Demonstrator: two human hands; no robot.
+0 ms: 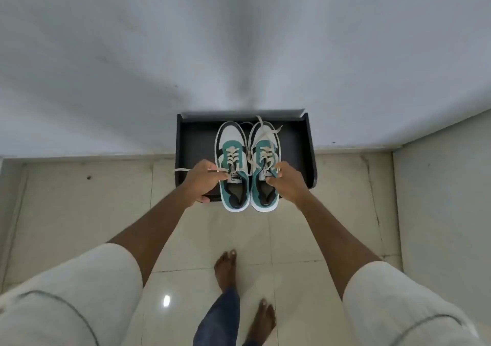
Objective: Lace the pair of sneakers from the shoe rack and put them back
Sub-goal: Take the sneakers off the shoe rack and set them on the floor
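Two teal, white and black sneakers lie side by side on the black shoe rack (186, 144), toes toward the wall. My left hand (203, 179) grips the left sneaker (233, 144) at its tongue and collar, and a cream lace end trails out to the left of that hand. My right hand (285, 181) holds the right sneaker (265, 144) at its tongue. Cream laces run through the eyelets of both shoes, and loose ends lie over the right shoe's toe. The heels overhang the rack's front edge.
The rack stands against a grey wall (239, 53) on a glossy tiled floor (292, 239). A second wall (446, 199) closes the corner on the right. My bare feet (225, 266) stand on the tiles just below the rack.
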